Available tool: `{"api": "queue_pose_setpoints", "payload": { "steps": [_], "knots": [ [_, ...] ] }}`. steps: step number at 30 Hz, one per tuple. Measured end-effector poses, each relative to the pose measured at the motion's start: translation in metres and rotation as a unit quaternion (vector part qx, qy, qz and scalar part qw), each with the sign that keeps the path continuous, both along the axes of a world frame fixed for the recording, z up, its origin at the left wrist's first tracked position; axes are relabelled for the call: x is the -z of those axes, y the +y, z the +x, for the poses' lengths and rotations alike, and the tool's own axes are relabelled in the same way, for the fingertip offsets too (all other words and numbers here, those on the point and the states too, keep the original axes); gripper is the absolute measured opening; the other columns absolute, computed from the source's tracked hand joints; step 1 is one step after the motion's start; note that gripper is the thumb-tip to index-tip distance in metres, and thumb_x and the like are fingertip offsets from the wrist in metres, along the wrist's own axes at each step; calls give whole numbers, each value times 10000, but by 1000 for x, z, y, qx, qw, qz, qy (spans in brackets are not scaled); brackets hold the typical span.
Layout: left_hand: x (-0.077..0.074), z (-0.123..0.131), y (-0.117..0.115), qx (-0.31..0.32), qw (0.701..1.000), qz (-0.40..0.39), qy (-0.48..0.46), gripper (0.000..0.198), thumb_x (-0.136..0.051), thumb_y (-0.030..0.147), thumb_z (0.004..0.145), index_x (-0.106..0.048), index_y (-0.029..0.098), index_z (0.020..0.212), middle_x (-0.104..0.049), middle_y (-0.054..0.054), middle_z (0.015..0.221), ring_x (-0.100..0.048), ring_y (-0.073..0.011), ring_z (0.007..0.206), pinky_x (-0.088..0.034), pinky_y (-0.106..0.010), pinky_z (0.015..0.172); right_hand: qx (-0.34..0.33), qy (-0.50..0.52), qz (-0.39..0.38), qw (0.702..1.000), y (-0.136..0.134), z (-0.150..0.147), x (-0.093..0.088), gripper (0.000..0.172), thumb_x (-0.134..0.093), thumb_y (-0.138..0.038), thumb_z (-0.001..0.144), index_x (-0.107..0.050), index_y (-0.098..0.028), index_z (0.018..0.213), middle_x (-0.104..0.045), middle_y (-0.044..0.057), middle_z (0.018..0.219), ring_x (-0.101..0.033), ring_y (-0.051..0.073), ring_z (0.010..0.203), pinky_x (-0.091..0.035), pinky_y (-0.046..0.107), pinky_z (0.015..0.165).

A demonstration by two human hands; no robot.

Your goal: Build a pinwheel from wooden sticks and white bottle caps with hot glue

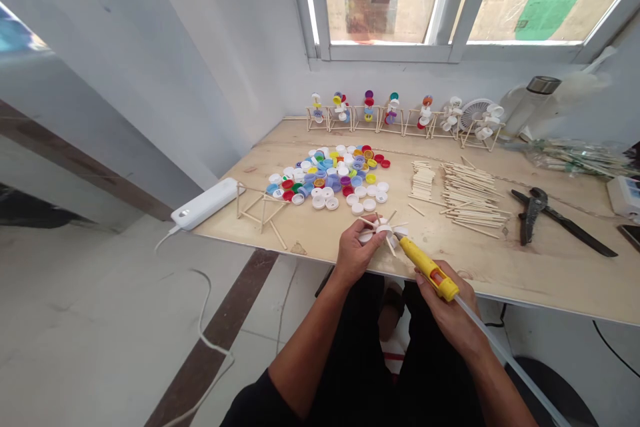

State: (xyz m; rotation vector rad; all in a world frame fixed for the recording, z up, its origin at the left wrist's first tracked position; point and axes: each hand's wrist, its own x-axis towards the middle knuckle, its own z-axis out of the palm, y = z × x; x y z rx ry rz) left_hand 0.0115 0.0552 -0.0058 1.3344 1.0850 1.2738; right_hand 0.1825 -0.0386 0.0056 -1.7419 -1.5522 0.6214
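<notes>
Near the table's front edge my left hand (356,250) is closed on a small wheel of wooden sticks and white bottle caps (384,229). Its sticks point outward in several directions. My right hand (453,310) grips a yellow glue gun (425,267), with a long pale glue stick (505,353) trailing from its back end. The gun's nozzle is at the right side of the wheel, by a white cap; whether it touches I cannot tell. Just beyond my left hand lie loose white caps (369,205).
A heap of coloured bottle caps (330,173) lies behind. Wooden sticks (470,193) and black-handled cutters (533,217) are to the right. A stick frame (263,210) and white power strip (207,203) are at left. Finished-looking cap wheels (369,107) line the wall near a fan (477,115).
</notes>
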Motion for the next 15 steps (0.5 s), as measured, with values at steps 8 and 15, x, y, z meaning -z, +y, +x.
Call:
{"api": "queue_pose_setpoints", "payload": {
  "steps": [8, 15],
  "knots": [
    [2, 0, 1, 1, 1000, 5, -4, 345, -688, 354, 715, -653, 154, 993, -708, -90, 1034, -655, -223, 904, -495, -314, 805, -2, -8, 1, 1000, 0, -1, -1, 241, -504, -430, 822, -605, -218, 875, -618, -5, 670, -569, 155, 587, -441, 242, 528],
    [1, 0, 0, 2, 1000, 6, -1, 340, -684, 346, 721, -650, 149, 996, -701, -93, 1042, -650, -213, 907, -491, -299, 803, 6, -3, -1, 1000, 0, -3, -3, 231, -518, -425, 816, -610, -222, 874, -629, -9, 683, -575, 152, 601, -440, 236, 543]
  ]
}}
